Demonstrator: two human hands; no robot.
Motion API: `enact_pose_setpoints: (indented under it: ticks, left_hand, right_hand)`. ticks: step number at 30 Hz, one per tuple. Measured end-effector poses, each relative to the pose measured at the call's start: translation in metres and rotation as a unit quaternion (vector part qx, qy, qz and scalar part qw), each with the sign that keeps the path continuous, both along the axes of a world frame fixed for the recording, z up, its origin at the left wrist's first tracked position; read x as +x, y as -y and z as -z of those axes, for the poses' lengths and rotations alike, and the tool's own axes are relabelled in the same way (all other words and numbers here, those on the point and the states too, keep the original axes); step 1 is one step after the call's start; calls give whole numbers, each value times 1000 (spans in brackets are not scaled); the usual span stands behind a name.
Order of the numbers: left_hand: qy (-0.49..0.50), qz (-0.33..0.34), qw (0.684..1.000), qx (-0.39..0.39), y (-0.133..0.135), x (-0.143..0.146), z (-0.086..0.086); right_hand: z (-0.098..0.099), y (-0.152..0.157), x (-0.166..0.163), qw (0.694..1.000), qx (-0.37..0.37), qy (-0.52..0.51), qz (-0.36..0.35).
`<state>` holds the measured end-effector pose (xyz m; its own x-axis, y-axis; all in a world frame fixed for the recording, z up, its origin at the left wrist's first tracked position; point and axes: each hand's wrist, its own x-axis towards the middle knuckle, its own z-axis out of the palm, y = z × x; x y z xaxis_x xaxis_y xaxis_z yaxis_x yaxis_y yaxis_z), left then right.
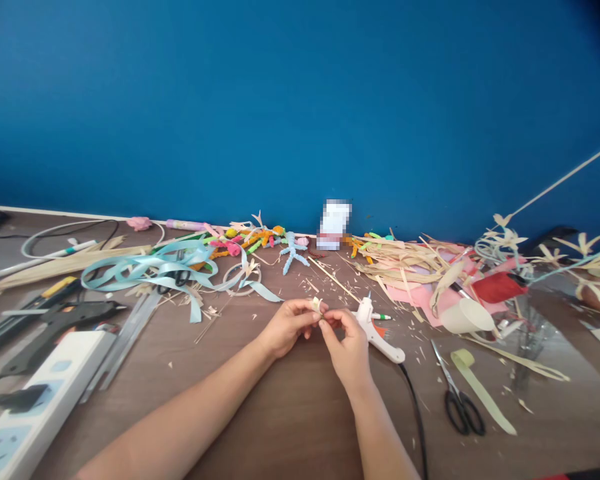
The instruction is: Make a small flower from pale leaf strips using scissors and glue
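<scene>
A small cream flower-like piece (317,305) sits between my fingertips, over the middle of the brown table. My left hand (293,327) pinches it from the left side, thumb and fingers pressed together. From the right, my right hand (347,343) closes its thumb and index finger at the lower part of the same piece. The fingers hide most of its base. Just right of my right hand lies a white glue gun (377,333), nozzle pointing up and away, its black cord trailing toward me.
Scissors (457,397) and a pale green strip (485,393) lie at the right. A white power strip (50,393) and a black glue gun (63,327) are at the left. Blue ribbon (150,267), husk strips (400,260) and a white cup (467,317) line the back.
</scene>
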<state>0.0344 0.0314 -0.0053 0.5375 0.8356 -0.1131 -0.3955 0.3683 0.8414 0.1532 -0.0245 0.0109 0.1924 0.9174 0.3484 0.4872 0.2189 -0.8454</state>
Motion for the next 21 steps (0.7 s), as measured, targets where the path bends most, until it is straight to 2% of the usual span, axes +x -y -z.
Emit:
enact_pose_setpoints:
  ticks: [5,11,17,21]
  left_hand:
    - [12,21,1000,7,1,-1,-3]
    - [-5,-13,995,99,3,-1,-5]
    - [-37,-21,989,140,2,-3,-5]
    - [-64,-30,978,197,3,-5,-5]
  right_hand:
    - [-2,1,-1,1000,7,-1,-6]
    - [-3,4,-3,1000,2,-10,4]
    - [-2,5,-4,1000,0,-30,-5]
    - [-1,5,-4,999,3,-34,-5]
